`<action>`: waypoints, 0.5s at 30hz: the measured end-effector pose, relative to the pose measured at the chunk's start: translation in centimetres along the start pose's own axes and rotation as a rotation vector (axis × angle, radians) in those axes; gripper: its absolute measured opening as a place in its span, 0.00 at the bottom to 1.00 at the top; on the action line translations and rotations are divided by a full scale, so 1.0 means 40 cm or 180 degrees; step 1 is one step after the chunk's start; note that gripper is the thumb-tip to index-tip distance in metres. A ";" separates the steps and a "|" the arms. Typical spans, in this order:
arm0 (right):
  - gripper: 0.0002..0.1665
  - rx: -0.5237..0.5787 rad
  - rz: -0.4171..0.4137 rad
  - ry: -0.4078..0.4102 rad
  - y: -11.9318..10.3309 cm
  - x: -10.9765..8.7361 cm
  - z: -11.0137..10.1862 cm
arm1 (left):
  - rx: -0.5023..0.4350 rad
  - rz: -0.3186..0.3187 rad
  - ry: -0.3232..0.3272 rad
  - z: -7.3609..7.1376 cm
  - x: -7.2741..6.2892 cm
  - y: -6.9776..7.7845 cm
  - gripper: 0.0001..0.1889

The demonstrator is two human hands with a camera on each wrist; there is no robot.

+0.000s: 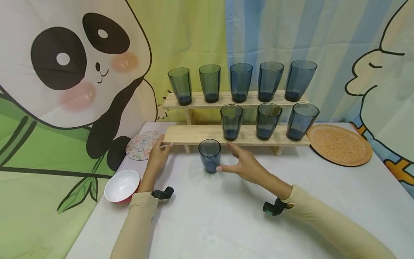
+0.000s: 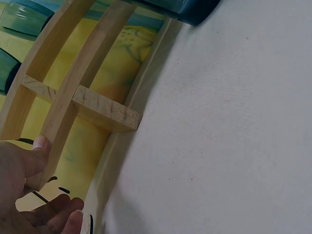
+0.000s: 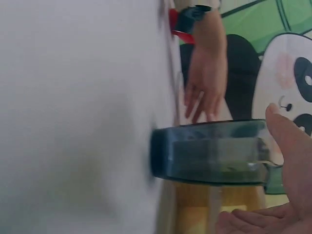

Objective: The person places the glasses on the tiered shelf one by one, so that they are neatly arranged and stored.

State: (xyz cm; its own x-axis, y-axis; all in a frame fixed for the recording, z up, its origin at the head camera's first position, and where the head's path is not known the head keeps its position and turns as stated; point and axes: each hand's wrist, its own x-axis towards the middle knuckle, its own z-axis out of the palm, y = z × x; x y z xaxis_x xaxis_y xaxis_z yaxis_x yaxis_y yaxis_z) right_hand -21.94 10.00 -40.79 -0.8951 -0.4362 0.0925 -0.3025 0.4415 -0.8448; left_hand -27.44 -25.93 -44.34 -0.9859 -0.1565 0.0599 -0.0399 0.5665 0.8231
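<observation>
A blue-grey drinking glass (image 1: 210,156) stands upright on the white table, in front of the lower shelf. My right hand (image 1: 247,166) is beside it with fingers spread. Its thumb lies close to the glass; whether it touches cannot be told. In the right wrist view, the glass (image 3: 209,153) appears between the thumb (image 3: 287,141) and the fingers, which are not closed round it. At the left end of the two-tier wooden shelf (image 1: 194,135), my left hand (image 1: 157,156) holds the lower board. The left wrist view shows its thumb (image 2: 38,151) against the board's edge.
Several matching glasses (image 1: 239,82) line the upper board, and three glasses (image 1: 267,122) occupy the lower board's right part. A white-and-red bowl (image 1: 122,185) and a patterned round mat (image 1: 142,145) are at left. A round orange-brown mat (image 1: 339,145) lies at right. Printed curtains stand behind.
</observation>
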 end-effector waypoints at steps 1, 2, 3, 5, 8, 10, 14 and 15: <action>0.69 0.0050 -0.0058 -0.0001 0.008 0.005 0.012 | 0.0007 -0.0007 0.0007 0.000 0.001 -0.001 0.36; 0.67 0.0102 -0.0105 0.0010 0.016 0.012 0.023 | 0.0009 -0.0015 0.0010 0.001 0.001 -0.001 0.36; 0.66 0.0139 -0.0149 0.0028 0.023 0.019 0.035 | 0.0016 -0.0012 0.0009 0.001 0.001 -0.002 0.36; 0.63 0.0218 -0.0219 0.0071 0.038 0.035 0.055 | 0.0010 0.0002 0.0010 0.001 0.002 -0.003 0.36; 0.59 0.0340 -0.0278 0.0135 0.056 0.057 0.081 | 0.0002 0.0009 0.0007 0.001 0.002 -0.004 0.36; 0.58 0.0415 -0.0284 0.0179 0.062 0.067 0.094 | -0.0002 0.0015 -0.0002 0.001 0.002 -0.005 0.36; 0.54 0.0485 -0.0315 0.0220 0.067 0.083 0.113 | -0.0010 0.0005 0.0003 0.000 0.001 -0.004 0.36; 0.53 0.0507 -0.0343 0.0227 0.067 0.086 0.117 | -0.0010 0.0001 0.0001 -0.001 0.001 -0.004 0.36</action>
State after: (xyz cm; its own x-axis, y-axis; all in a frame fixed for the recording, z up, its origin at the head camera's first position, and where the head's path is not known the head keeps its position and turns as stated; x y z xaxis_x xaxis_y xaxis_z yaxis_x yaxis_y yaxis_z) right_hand -24.31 6.00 -45.20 -0.8831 -0.4150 0.2191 -0.3470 0.2631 -0.9002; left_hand -27.49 -26.06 -44.47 -0.9858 -0.1566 0.0605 -0.0390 0.5641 0.8248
